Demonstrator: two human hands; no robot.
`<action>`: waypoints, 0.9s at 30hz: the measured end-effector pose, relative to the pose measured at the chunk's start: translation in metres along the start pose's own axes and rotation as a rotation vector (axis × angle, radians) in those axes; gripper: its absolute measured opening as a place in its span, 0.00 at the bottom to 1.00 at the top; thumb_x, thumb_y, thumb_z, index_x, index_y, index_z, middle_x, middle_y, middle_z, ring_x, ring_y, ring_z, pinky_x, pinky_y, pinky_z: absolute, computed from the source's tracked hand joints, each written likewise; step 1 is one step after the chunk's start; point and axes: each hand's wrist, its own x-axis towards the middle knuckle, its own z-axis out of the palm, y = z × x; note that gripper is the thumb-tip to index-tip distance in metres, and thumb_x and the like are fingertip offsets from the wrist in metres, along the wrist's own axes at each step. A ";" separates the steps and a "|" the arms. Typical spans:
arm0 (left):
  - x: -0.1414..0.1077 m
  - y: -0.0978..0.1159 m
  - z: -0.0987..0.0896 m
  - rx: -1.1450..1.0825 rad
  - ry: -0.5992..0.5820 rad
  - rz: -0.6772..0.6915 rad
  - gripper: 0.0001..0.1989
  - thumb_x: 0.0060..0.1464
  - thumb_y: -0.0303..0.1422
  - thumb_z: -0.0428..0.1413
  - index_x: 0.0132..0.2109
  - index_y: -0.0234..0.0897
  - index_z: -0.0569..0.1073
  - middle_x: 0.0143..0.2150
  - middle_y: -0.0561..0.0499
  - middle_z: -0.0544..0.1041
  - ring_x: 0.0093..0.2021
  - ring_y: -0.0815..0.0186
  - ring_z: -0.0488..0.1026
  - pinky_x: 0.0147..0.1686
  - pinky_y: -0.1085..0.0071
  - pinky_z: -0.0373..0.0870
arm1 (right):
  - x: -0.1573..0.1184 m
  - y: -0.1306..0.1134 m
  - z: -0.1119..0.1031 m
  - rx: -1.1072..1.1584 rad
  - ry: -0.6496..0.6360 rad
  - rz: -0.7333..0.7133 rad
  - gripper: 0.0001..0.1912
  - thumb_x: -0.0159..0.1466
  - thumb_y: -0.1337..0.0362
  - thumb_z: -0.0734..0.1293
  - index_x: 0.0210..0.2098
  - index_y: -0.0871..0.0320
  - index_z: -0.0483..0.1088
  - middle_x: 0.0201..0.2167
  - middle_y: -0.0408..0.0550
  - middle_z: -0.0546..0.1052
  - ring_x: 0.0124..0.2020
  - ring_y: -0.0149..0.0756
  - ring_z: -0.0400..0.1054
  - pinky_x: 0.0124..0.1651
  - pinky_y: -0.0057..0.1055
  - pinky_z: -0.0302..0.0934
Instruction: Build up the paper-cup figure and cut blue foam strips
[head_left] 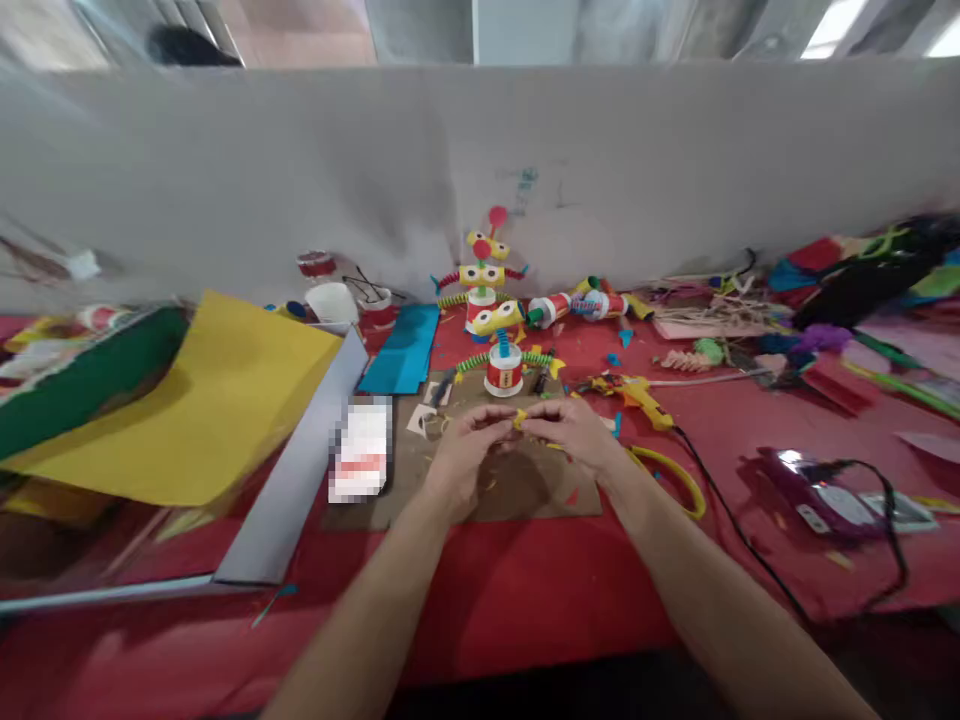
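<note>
Tabletop (540, 610), covered in red sheet material, extends to a plain grey partition wall (300, 160) at twelve o'clock. Clock positions are taken from the hands. Flat brown cardboard mat (540, 495) lies beneath them. Near table edge runs across six o'clock; an open strip of red covering separates it from the mat.

Lateral limits: a pale grey box wall (300, 480) between eight and nine o'clock; a yellow plastic-bodied glue gun (645, 400) between two and three o'clock. Bright blue flat sheets (405, 345) lie at ten o'clock. A red-and-white cup figure (505, 372) stands upright at twelve o'clock, just beyond the fingers.

Workpiece: a small yellow piece (519, 420), raised above the mat. Left hand (476, 440) and right hand (577, 435) pinch it from nine and three o'clock, thumbs and forefingers nearly closed. Fingertips cover much of it; its long axis and pointing direction cannot be determined.
</note>
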 end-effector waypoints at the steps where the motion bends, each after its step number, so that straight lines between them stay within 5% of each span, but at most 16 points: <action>1: -0.001 0.001 0.000 0.027 -0.018 -0.003 0.11 0.40 0.32 0.63 0.35 0.34 0.78 0.30 0.48 0.78 0.29 0.71 0.72 0.31 0.75 0.66 | 0.001 0.002 0.001 -0.023 -0.022 -0.002 0.09 0.51 0.62 0.66 0.27 0.60 0.75 0.21 0.40 0.72 0.22 0.25 0.59 0.27 0.25 0.51; 12: 0.001 -0.007 0.000 0.033 0.091 0.137 0.08 0.41 0.33 0.63 0.31 0.33 0.79 0.28 0.48 0.77 0.29 0.70 0.71 0.31 0.72 0.68 | 0.000 0.008 0.012 -0.095 0.110 -0.125 0.09 0.53 0.62 0.66 0.31 0.59 0.75 0.29 0.46 0.78 0.30 0.33 0.69 0.35 0.29 0.61; 17: 0.004 -0.009 -0.003 0.075 0.124 0.136 0.06 0.40 0.31 0.63 0.29 0.32 0.78 0.25 0.50 0.76 0.26 0.72 0.70 0.29 0.75 0.67 | 0.001 0.009 0.013 -0.115 0.055 -0.122 0.10 0.54 0.60 0.66 0.30 0.59 0.75 0.26 0.45 0.77 0.25 0.31 0.67 0.30 0.28 0.60; 27: -0.002 -0.001 0.003 -0.071 0.063 0.107 0.08 0.39 0.29 0.64 0.29 0.31 0.76 0.29 0.48 0.77 0.30 0.69 0.73 0.38 0.69 0.70 | 0.001 0.006 0.008 -0.100 0.134 -0.107 0.10 0.54 0.59 0.66 0.29 0.60 0.74 0.25 0.45 0.76 0.25 0.30 0.65 0.29 0.27 0.58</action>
